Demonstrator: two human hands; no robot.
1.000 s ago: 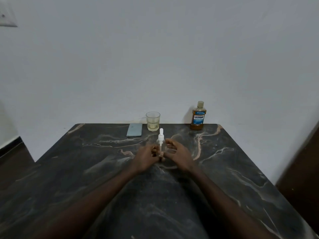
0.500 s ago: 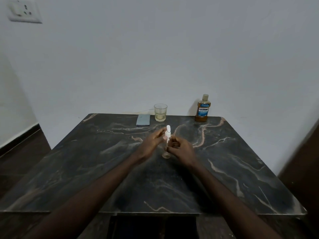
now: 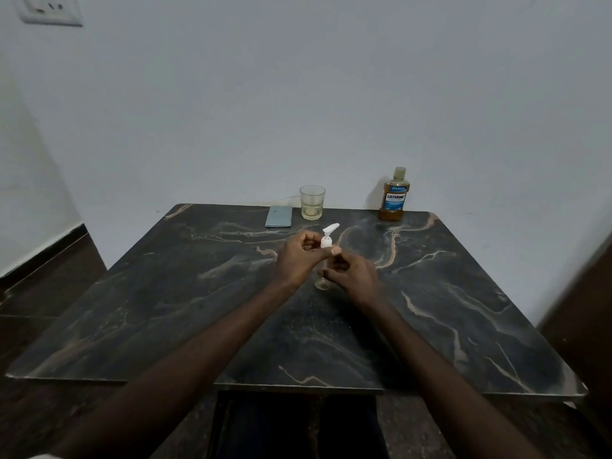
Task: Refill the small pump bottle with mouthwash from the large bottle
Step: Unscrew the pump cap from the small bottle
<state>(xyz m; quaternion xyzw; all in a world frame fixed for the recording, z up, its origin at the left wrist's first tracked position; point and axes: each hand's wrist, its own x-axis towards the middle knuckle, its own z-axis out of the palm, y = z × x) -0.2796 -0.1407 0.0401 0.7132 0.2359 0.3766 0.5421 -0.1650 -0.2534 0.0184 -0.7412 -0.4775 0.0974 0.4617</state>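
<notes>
The small pump bottle [image 3: 322, 283] is clear and stands upright near the middle of the dark marble table [image 3: 165, 309]. Its white pump head [image 3: 328, 236] points up and right. My left hand [image 3: 299, 256] pinches the white collar of the pump from the left. My right hand [image 3: 352, 273] wraps the clear body from the right and hides most of it. The large mouthwash bottle [image 3: 394, 195], amber with a blue label and its cap on, stands at the table's back right edge, far from both hands.
A drinking glass [image 3: 312, 202] with a little pale liquid stands at the back edge. A grey-blue phone [image 3: 279, 216] lies flat to its left. A white wall rises behind the table; a socket [image 3: 49, 9] is at top left.
The camera has pulled back and up. My left hand moved from the bottle's base up to the pump collar, and the pump head has turned to point right.
</notes>
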